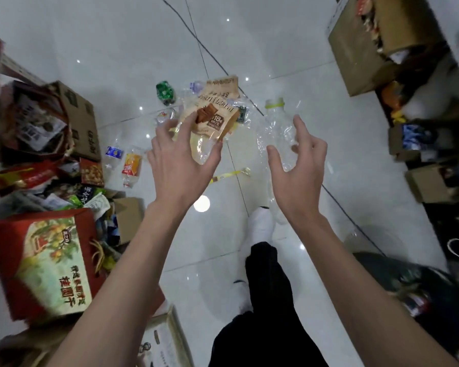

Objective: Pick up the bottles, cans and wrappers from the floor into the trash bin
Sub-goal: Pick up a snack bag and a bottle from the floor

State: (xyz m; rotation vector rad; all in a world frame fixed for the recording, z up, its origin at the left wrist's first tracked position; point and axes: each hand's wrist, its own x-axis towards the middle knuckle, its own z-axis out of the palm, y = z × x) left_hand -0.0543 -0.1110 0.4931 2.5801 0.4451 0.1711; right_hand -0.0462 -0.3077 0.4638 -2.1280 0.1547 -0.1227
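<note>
**Desk:** Hands first.

**Op:** I see both well open. Left hand [180, 160]: fingers spread and slightly bent, gripping nothing. It hangs over the near edge of the snack wrapper [212, 109], with the index tip overlapping the pack. I cannot tell whether it touches. Right hand [297, 165]: just right of the wrapper, spread the same way, also empty.

**Desk:** The wrapper?

**Op:** Tan pouch on the white tile floor [117, 49]. It has dark print, a picture of brown squares and an "18" badge. It lies tilted, with its top edge pointing away from me.

**Desk:** Bottles?

**Op:** The crushed clear bottle [276, 123] is right of the wrapper, behind my right hand. It has no label, the walls are crumpled, and there is a yellow-green ring at the neck. A second clear bottle [202, 147] pokes out from under the wrapper's near edge, between my left thumb and fingers. The green can [165, 92] is just left of the wrapper's top. Further left and nearer me are the orange-label bottle [131, 165] and the blue-label bottle [113, 152], side by side and lying flat. The yellow strip [231, 174] lies on the floor nearer me than the wrapper.

**Desk:** Bin?

**Op:** The dark round bin [398, 274] is well to the wrapper's right and close to me. It is too blurred to see inside.
</note>
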